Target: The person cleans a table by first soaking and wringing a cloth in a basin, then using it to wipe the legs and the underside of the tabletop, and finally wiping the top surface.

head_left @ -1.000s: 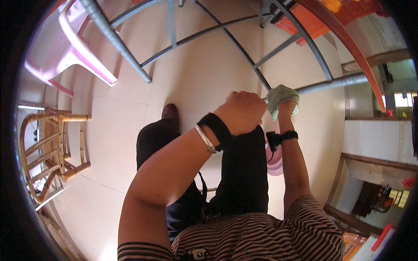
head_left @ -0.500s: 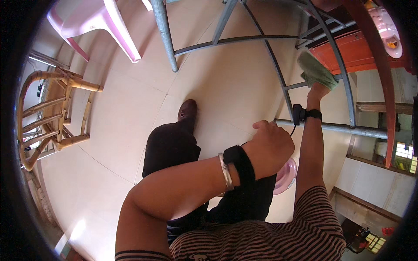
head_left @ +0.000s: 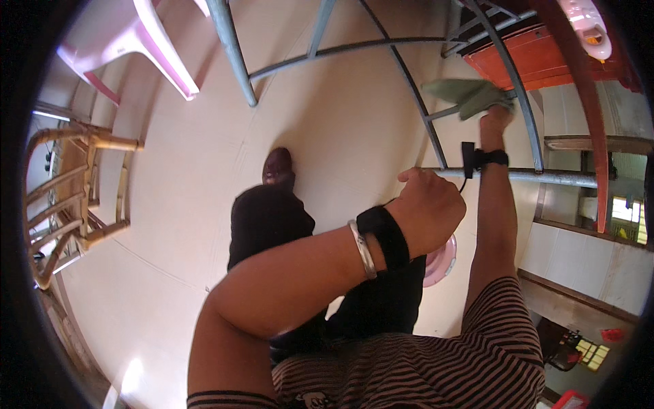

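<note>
My right hand (head_left: 497, 123) reaches out beyond my left one, closed around a green cloth (head_left: 470, 95). The cloth hangs loose among the bars of a grey metal frame (head_left: 405, 76), a little blurred by motion. It overlaps a short crossbar; whether it touches the bar I cannot tell. Bent across in front of me, my left arm ends in a loosely curled left hand (head_left: 430, 213) with its thumb out. Nothing shows in that hand, and its palm side is hidden. Each wrist wears a black strap; the left also has a silver bangle (head_left: 362, 251).
A pink plastic chair (head_left: 139, 41) stands far left, above a bamboo chair (head_left: 85, 184). Behind my left hand a pink basin (head_left: 441, 264) is partly hidden. At the upper right are a red-orange panel (head_left: 521, 60) and a pink plastic item (head_left: 587, 28). My shoe (head_left: 278, 165) rests on the pale floor.
The right hand has swung the green cloth, which now spreads leftward over the crossbar. My left hand stays curled. The whole view has shifted slightly.
</note>
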Tool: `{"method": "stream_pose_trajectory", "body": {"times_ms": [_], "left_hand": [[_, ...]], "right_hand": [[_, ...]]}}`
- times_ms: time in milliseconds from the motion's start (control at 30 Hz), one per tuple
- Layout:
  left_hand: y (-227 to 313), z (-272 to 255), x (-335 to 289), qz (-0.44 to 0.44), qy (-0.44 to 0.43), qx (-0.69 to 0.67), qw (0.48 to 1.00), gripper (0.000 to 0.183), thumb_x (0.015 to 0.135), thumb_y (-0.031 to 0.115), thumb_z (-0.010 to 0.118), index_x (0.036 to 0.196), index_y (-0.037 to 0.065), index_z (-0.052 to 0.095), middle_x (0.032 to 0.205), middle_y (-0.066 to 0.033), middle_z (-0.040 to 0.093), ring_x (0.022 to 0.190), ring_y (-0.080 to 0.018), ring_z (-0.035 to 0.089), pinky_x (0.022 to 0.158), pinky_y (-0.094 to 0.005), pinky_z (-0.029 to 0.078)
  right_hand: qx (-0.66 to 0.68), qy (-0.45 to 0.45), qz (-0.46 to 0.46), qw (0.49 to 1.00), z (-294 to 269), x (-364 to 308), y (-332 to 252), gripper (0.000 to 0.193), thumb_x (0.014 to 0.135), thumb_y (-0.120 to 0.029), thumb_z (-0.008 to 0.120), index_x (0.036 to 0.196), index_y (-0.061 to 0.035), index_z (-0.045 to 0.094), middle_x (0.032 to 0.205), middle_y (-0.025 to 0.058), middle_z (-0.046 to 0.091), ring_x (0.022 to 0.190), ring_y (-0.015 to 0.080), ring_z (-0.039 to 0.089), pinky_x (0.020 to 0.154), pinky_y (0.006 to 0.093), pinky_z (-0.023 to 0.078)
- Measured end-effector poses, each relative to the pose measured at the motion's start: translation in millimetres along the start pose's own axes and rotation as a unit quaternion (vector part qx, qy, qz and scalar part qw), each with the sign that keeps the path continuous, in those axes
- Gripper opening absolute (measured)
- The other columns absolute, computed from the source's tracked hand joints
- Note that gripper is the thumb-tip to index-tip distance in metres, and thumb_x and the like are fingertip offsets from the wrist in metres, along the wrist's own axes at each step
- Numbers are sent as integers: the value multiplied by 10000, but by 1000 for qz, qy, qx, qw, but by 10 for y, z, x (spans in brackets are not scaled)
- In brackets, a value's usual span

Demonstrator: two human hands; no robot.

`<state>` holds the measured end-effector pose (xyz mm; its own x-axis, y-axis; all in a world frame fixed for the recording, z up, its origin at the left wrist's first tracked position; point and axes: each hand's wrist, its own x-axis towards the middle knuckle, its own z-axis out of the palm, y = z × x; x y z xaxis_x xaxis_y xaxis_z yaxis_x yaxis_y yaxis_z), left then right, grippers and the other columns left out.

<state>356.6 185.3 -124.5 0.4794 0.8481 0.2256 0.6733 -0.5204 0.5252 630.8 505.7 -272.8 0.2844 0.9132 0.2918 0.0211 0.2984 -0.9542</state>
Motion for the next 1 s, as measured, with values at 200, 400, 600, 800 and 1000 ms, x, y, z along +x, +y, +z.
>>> {"method": "stream_pose_trajectory", "body": {"times_ms": [200, 400, 600, 800, 1000], "left_hand": [[294, 36, 16, -8, -91, 44, 995, 295, 777, 223, 677, 987, 34, 759, 925, -184, 716, 886, -397, 676, 768, -614, 490], [311, 6, -88, -7, -167, 37, 985, 279, 767, 236, 643, 879, 1, 742, 836, -189, 704, 827, -352, 671, 771, -577, 495], [182, -133, -4, 3, -158, 42, 987, 303, 759, 242, 655, 877, -26, 731, 826, -184, 705, 810, -355, 678, 787, -548, 511], [189, -174, 235, 7, -301, 34, 953, 463, 785, 320, 717, 1156, 43, 722, 1076, -162, 713, 960, -411, 668, 801, -631, 489], [196, -64, 175, -14, -249, 51, 967, 457, 798, 342, 708, 1149, 49, 723, 1070, -153, 715, 964, -402, 670, 802, -648, 487]], "right_hand": [[196, -78, 68, 975, 177, -9, -190, 251, 963, -118, 616, 1196, -24, 596, 1149, 68, 633, 1023, 216, 610, 873, 364, 522], [-350, -327, 5, 878, -95, -521, 1097, 198, 932, -105, 614, 1111, -29, 654, 1096, 77, 689, 1010, 212, 643, 893, 380, 517], [-582, -273, -321, 695, -475, -41, 778, 362, 831, -43, 664, 1192, -44, 644, 1143, 166, 684, 1088, 347, 646, 923, 446, 539], [104, -121, 39, 986, -91, 9, 210, 270, 952, -139, 588, 1187, -9, 613, 1244, 113, 636, 1124, 276, 619, 996, 424, 515], [-369, -122, -58, 920, -149, -470, 1440, 361, 946, -322, 593, 1181, -52, 640, 1210, 140, 659, 1104, 294, 629, 992, 465, 479]]}}
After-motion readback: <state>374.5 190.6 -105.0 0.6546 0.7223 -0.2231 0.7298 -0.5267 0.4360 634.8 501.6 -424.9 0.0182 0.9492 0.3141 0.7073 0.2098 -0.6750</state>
